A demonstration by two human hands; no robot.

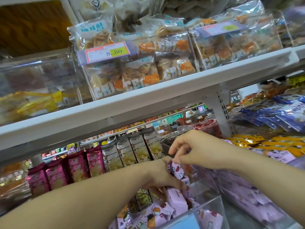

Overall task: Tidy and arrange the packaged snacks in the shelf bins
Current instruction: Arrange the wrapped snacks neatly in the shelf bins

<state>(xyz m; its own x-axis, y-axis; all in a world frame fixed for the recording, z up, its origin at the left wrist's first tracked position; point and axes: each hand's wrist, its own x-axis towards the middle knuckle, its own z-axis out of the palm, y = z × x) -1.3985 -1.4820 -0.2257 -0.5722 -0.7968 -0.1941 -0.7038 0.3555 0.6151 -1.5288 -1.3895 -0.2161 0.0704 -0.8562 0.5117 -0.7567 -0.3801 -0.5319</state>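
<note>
left hand (160, 176) has its fingers curled round a pink snack packet (177, 171) standing up in the clear bin (208, 206) under the white shelf (148, 100), right hand (189, 148) pinches the packet's top edge, more pink packets (159, 212) piled just below

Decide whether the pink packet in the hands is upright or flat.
Upright: the packet stands on end, right hand pinching its top, left hand gripping its side.
</note>
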